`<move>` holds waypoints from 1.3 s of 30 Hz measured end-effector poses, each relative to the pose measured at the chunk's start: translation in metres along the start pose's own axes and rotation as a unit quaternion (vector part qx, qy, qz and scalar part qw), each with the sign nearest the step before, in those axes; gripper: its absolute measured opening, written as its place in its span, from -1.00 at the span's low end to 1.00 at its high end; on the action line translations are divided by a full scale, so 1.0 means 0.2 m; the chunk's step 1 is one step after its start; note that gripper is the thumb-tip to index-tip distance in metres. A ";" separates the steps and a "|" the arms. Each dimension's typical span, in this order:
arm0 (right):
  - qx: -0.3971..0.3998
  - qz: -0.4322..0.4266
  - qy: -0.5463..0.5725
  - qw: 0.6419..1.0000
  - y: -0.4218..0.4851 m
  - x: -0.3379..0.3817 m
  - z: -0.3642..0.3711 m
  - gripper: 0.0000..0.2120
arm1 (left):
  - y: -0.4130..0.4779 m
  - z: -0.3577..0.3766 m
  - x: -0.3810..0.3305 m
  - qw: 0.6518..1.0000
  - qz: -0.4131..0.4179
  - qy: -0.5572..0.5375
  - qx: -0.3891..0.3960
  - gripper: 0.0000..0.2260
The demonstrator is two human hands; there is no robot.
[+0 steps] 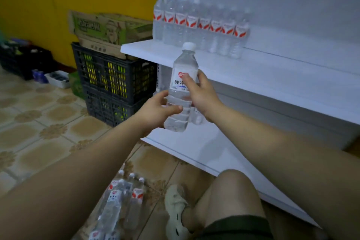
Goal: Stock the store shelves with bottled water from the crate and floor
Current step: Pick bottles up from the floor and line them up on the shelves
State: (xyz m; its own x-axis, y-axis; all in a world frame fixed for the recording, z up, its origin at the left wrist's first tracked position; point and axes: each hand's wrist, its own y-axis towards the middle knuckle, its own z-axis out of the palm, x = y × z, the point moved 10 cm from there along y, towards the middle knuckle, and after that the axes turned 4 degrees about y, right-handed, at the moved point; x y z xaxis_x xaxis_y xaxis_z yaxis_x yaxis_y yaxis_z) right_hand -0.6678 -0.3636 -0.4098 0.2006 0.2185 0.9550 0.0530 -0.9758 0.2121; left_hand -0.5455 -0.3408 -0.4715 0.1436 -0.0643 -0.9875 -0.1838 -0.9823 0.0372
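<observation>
A clear water bottle (181, 76) with a white cap and a red-and-white label is held upright in front of the white shelf unit. My left hand (155, 111) grips its lower body and my right hand (202, 93) grips its label from the right. A row of several matching bottles (202, 25) stands at the back of the upper shelf (253, 72). Several more bottles (120, 200) lie on the tiled floor near my knee. Another bottle (196, 117) stands on the lower shelf (194, 142) behind the held one.
Two stacked dark plastic crates (113, 82) with a cardboard box (109, 29) on top stand left of the shelf unit. A black crate (23, 58) and small items sit by the yellow wall. My knee and shoe (175, 208) are at the shelf base.
</observation>
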 end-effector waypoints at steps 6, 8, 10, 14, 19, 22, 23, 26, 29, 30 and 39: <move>0.024 0.033 0.006 0.999 0.04 -0.16 -0.10 -0.76 | 0.09 0.14 0.08 1.000 -0.022 0.017 0.015 -0.68; 0.074 0.057 -0.026 0.995 0.07 -0.30 -0.08 -0.54 | 0.15 0.17 0.17 0.999 -0.041 0.024 0.025 -0.62; 0.110 0.081 -0.061 0.989 0.10 -0.43 -0.08 -0.37 | 0.23 0.20 0.27 0.998 -0.055 0.032 0.029 -0.53; 0.107 0.128 -0.055 0.984 0.27 -0.71 -0.15 -0.33 | 0.46 0.29 0.50 0.995 -0.085 0.032 0.047 -0.49; 0.093 0.174 -0.028 0.980 0.53 -1.12 -0.18 -0.35 | 0.85 0.36 0.84 0.992 -0.108 0.027 0.063 -0.48; 0.079 0.188 -0.022 0.979 0.67 -1.41 -0.18 -0.36 | 1.05 0.40 1.09 0.991 -0.113 0.029 0.070 -0.48; 0.071 0.188 -0.028 0.979 0.71 -1.50 -0.19 -0.36 | 1.11 0.42 1.17 0.990 -0.113 0.028 0.073 -0.48; 0.048 0.174 -0.056 0.982 0.83 -1.76 -0.18 -0.35 | 1.28 0.47 1.40 0.990 -0.114 0.033 0.079 -0.50; 0.012 0.164 -0.069 0.984 0.93 -1.98 -0.18 -0.32 | 1.44 0.48 1.63 0.986 -0.119 0.091 0.067 -0.47; 0.002 0.161 -0.072 0.984 0.96 -2.04 -0.19 -0.31 | 1.49 0.48 1.70 0.981 -0.121 0.134 0.070 -0.44; -0.048 0.155 -0.073 0.984 1.26 -2.58 -0.16 -0.29 | 1.78 0.37 2.37 0.827 -0.134 0.532 0.121 -0.36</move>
State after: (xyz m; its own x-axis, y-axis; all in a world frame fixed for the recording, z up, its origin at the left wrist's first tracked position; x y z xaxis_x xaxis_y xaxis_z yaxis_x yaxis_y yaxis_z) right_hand -0.7891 -0.7227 -0.8419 0.3316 -0.0969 0.9384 -0.1234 -0.9906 -0.0587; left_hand -0.6147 -0.7072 -0.9374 0.9619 -0.0957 -0.2563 -0.1776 -0.9309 -0.3192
